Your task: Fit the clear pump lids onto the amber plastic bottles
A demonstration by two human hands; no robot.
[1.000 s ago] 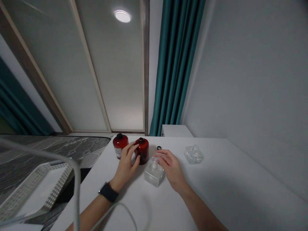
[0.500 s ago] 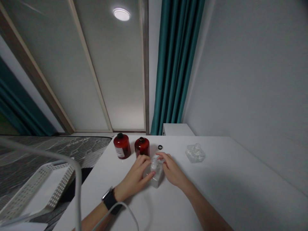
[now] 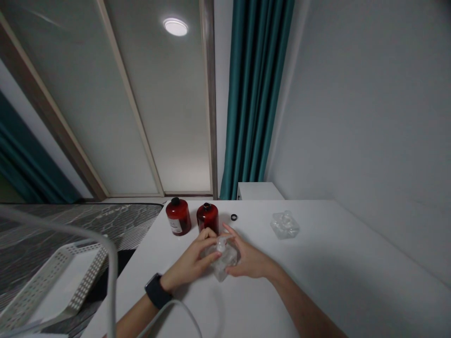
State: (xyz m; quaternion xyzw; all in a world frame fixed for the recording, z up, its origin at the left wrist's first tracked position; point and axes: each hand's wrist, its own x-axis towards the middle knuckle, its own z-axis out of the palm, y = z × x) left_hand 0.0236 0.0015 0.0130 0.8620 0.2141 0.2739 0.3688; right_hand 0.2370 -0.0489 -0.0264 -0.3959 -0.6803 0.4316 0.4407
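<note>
A clear, see-through square bottle (image 3: 222, 270) with a short neck stands on the white table between my hands. My left hand (image 3: 198, 255) pinches it near its neck, thumb in front and fingers behind. Curled around its right side is my right hand (image 3: 247, 257), thumb low on the near side and index finger raised at the top. Just beyond my left hand stands a dark red bottle (image 3: 207, 217) with an uncovered neck. To its left is another red bottle (image 3: 178, 218) with a black cap and a pale label. A small black ring (image 3: 234, 217) lies right of them.
A second clear item of similar shape (image 3: 285, 225) rests on the white table (image 3: 268, 300) at the right. A white perforated basket (image 3: 52, 284) stands lower at the left. A pale cable (image 3: 112, 277) crosses the left foreground.
My right hand has shifted from the bottle's top to wrap around its right side, its thumb now lower. The bottle has turned and come slightly left. My left hand stays at its neck.
</note>
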